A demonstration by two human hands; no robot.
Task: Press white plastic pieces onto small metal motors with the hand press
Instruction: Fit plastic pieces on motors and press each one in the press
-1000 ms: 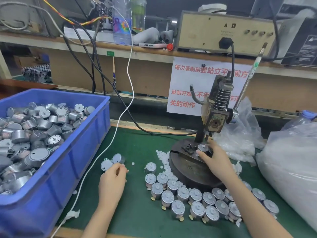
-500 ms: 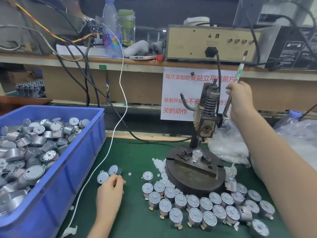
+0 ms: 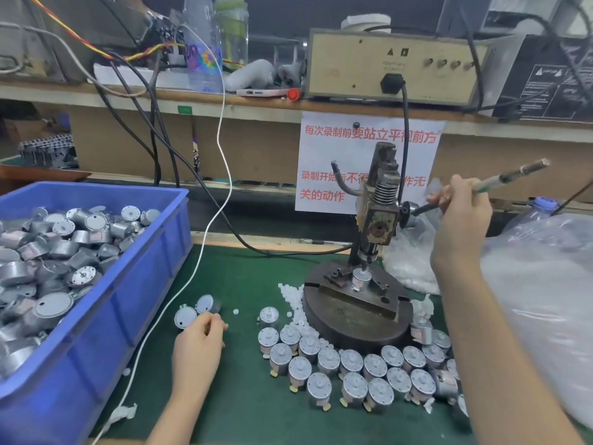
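- Motor (image 3: 361, 279) stands upright in the fixture on the hand press (image 3: 380, 200), centred on the round base (image 3: 353, 322), right of mid-worktop.
- The press ram tip is directly over the motor's top (too blurred to call contact or a gap).
- Right grip (image 3: 462, 213) is clenched round the lever (image 3: 510, 176), fingers wrapped on the shaft. The lever slopes up to the right from the press head.
- Left grip (image 3: 199, 345) rests on the green worktop (image 3: 250, 412), near-left of the press, with fingers curled and fingertips just beside two loose motors (image 3: 185, 317). Can't tell if it pinches anything.
- White plastic pieces (image 3: 293, 298) lie in a loose heap against the left edge of the base. One stray piece lies between the heap and the two loose motors.
- Motor cluster (image 3: 353, 364) is packed in rows along the near side of the base, shafts up, and wraps round to its right.
- Blue bin (image 3: 134, 303) sits at the left, heaped with more motors lying every which way.
- Clear plastic bag (image 3: 545, 300) bulks at the far right of the worktop, and a smaller bag of white bits sits behind the press.
- White cable (image 3: 192, 277) runs from the shelf down across the worktop, just right of the bin.
- Paper sign (image 3: 337, 155) with red text hangs behind the press, and a beige power box (image 3: 385, 65) sits on the shelf above it.
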